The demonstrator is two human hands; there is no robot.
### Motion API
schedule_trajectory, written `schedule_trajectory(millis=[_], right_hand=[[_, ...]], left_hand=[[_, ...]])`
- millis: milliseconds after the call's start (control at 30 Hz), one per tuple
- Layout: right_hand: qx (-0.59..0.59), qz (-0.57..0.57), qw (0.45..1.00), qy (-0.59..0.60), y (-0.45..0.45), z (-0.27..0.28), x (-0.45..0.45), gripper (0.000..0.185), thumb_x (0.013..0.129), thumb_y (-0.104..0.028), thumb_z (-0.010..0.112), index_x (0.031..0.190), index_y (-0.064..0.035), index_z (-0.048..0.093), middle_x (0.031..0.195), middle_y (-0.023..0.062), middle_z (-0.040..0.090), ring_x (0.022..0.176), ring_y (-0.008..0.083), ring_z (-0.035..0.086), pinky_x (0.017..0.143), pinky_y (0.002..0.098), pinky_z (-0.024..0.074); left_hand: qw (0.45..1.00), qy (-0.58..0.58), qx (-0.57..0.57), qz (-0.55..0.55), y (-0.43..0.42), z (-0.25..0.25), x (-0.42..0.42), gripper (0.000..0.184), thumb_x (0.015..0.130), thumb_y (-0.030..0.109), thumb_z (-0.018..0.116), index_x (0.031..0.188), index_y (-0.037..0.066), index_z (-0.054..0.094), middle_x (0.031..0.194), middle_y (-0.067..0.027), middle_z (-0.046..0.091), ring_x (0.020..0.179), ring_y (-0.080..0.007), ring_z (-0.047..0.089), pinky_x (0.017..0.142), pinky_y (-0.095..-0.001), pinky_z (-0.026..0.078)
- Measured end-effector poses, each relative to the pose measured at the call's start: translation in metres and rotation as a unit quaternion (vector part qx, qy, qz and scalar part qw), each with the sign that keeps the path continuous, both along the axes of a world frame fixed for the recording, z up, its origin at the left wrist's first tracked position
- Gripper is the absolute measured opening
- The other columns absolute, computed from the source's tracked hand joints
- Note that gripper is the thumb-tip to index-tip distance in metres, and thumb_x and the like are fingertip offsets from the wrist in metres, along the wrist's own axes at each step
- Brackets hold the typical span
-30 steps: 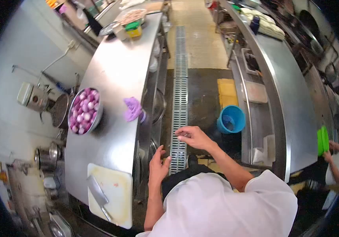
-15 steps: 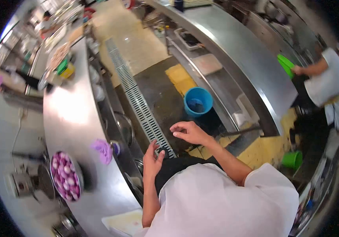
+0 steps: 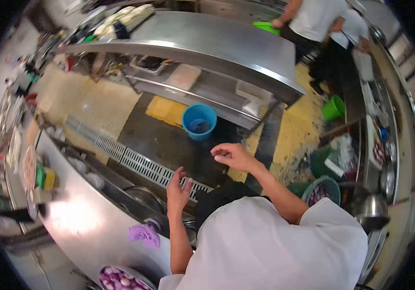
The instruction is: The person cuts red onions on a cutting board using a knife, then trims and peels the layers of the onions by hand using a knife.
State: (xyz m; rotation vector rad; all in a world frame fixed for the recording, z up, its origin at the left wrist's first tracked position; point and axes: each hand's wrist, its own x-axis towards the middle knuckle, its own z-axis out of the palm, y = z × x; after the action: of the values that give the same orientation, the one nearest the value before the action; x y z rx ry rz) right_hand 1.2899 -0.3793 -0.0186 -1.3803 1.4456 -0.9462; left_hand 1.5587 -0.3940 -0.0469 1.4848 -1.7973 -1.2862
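My left hand point(image 3: 178, 189) is raised in front of me with its fingers apart and nothing in it. Facing it, my right hand point(image 3: 235, 157) hangs in the air, loosely curved, thumb away from the fingers and also holding nothing. Beyond the right hand, a blue bucket point(image 3: 188, 121) stands on the wet dark floor. A slotted floor drain point(image 3: 142, 163) runs past my left hand. To the left, a crumpled purple cloth point(image 3: 144, 235) lies on the steel counter point(image 3: 106, 232). At the bottom edge, a metal bowl of peeled purple onions point(image 3: 120, 279) is partly cut off.
A steel table point(image 3: 207, 36) with a lower shelf crosses the far side. Two people in white tops point(image 3: 314, 19) stand at the upper right, one holding something green. Bins point(image 3: 333, 191) and a green bucket point(image 3: 333, 108) stand on the right.
My view has swung to the right, so the bowl of onions slides toward the bottom edge and bins and a second person appear at right. My hands stay raised and empty.
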Motion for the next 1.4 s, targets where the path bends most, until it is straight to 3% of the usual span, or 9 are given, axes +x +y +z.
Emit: schedule_trajectory(millis=[100,200,300,433,833,900,1233,1333,1400], right_hand=[[-0.010,-0.067,0.998,0.016,0.032,0.002,-0.012,0.027,0.089,-0.017,0.071,0.112,-0.0031,0.068,0.097,0.0088,0.073,0.090,0.0165,0.069,0.083,0.0322,0.0546],[0.046,-0.136,0.990,0.002,0.068,-0.005,-0.028,0.027,0.090,-0.018,0.070,0.112,-0.0035,0.068,0.097,0.0087,0.073,0.090,0.0166,0.069,0.082,0.0316,0.0543],[0.021,-0.184,0.982,0.023,0.100,-0.008,-0.040,0.027,0.091,-0.020,0.070,0.113,-0.0035,0.068,0.096,0.0083,0.072,0.090,0.0158,0.069,0.081,0.0314,0.0538],[0.025,-0.226,0.974,0.020,0.129,-0.005,-0.053,0.028,0.092,-0.020,0.069,0.112,-0.0021,0.068,0.096,0.0078,0.072,0.090,0.0153,0.068,0.082,0.0317,0.0533],[-0.004,-0.271,0.962,-0.024,0.194,-0.016,-0.136,0.029,0.090,-0.020,0.070,0.113,-0.0027,0.067,0.100,0.0100,0.073,0.092,0.0182,0.069,0.085,0.0334,0.0535],[-0.019,-0.295,0.955,-0.023,0.214,-0.022,-0.160,0.029,0.090,-0.020,0.070,0.113,-0.0039,0.068,0.100,0.0104,0.073,0.092,0.0193,0.069,0.085,0.0336,0.0539],[-0.023,-0.401,0.914,-0.056,0.333,-0.044,-0.270,0.029,0.090,-0.019,0.069,0.115,-0.0040,0.068,0.100,0.0086,0.073,0.091,0.0172,0.068,0.083,0.0325,0.0537],[-0.026,-0.444,0.895,-0.045,0.363,-0.048,-0.292,0.029,0.090,-0.018,0.070,0.115,-0.0038,0.068,0.100,0.0073,0.072,0.090,0.0158,0.067,0.083,0.0322,0.0534],[-0.007,-0.466,0.883,-0.056,0.381,-0.042,-0.304,0.029,0.090,-0.017,0.070,0.115,-0.0035,0.068,0.102,0.0070,0.072,0.090,0.0155,0.066,0.083,0.0321,0.0532]], left_hand=[[0.997,-0.002,-0.012,-0.073,-0.007,-0.014,-0.012,0.052,0.090,0.007,0.067,0.138,0.001,0.049,0.122,-0.0177,0.065,0.110,-0.0208,0.063,0.082,-0.0322,0.055],[0.988,0.044,0.005,-0.145,-0.007,-0.030,-0.032,0.050,0.092,0.012,0.067,0.138,0.001,0.050,0.116,-0.0155,0.066,0.090,-0.0167,0.068,0.077,-0.0310,0.055],[0.981,0.032,0.027,-0.187,0.000,-0.015,-0.054,0.052,0.088,0.012,0.071,0.136,0.003,0.053,0.117,-0.0158,0.067,0.099,-0.0222,0.066,0.078,-0.0350,0.052],[0.973,0.051,0.041,-0.221,0.014,-0.014,-0.081,0.050,0.088,0.011,0.071,0.135,0.003,0.054,0.116,-0.0157,0.068,0.098,-0.0215,0.066,0.077,-0.0349,0.052],[0.943,-0.047,-0.030,-0.327,0.064,-0.005,-0.183,0.050,0.087,0.013,0.071,0.134,0.005,0.056,0.116,-0.0157,0.069,0.105,-0.0228,0.068,0.084,-0.0331,0.054],[0.935,-0.060,-0.017,-0.350,0.081,0.003,-0.216,0.050,0.086,0.017,0.070,0.133,0.004,0.056,0.114,-0.0192,0.068,0.100,-0.0315,0.068,0.082,-0.0380,0.052],[0.886,-0.054,-0.037,-0.459,0.160,-0.009,-0.369,0.047,0.087,0.018,0.069,0.131,0.005,0.057,0.111,-0.0183,0.069,0.095,-0.0312,0.069,0.080,-0.0389,0.053],[0.858,-0.074,-0.040,-0.506,0.174,-0.011,-0.405,0.050,0.089,0.018,0.070,0.135,0.005,0.054,0.117,-0.0167,0.068,0.100,-0.0260,0.068,0.080,-0.0363,0.054],[0.853,-0.077,-0.041,-0.515,0.185,-0.006,-0.426,0.048,0.088,0.019,0.069,0.132,0.005,0.057,0.114,-0.0189,0.068,0.097,-0.0354,0.068,0.082,-0.0398,0.053]])
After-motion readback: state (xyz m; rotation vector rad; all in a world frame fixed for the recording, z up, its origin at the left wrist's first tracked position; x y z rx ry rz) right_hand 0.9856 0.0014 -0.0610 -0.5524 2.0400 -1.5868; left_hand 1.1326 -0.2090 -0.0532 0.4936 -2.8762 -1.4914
